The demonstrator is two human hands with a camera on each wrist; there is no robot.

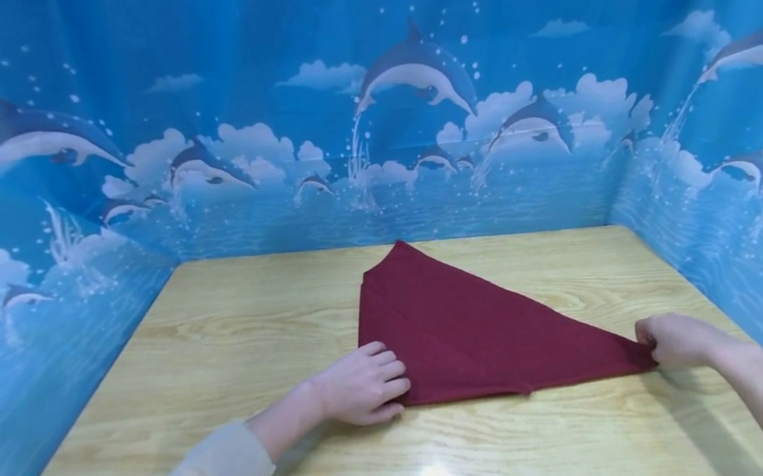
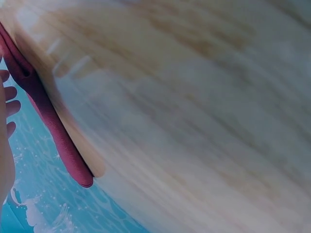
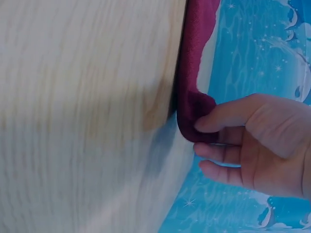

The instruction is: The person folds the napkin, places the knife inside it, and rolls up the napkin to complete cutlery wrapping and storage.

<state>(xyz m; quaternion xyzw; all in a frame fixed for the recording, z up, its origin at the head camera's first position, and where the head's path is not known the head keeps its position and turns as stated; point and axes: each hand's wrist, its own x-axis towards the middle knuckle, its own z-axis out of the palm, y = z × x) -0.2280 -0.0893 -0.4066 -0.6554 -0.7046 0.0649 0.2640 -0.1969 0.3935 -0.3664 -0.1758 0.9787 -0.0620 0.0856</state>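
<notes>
A dark red cloth (image 1: 462, 323) lies folded on the table, narrowing to a point at the right. My left hand (image 1: 368, 385) rests on its near left corner, with the fingers over the fabric. Only part of that hand (image 2: 6, 116) shows at the left edge of the left wrist view, beside the cloth's edge (image 2: 56, 128). At the far right, my right hand (image 1: 679, 339) pinches the cloth's pointed end. Close up in the right wrist view, the thumb presses the cloth (image 3: 194, 73) against the fingers.
The wood-grain table (image 1: 237, 333) runs back to a blue curtain (image 1: 247, 49) printed with dolphins, which encloses the back and both sides. A bright light reflection lies on the near part of the tabletop.
</notes>
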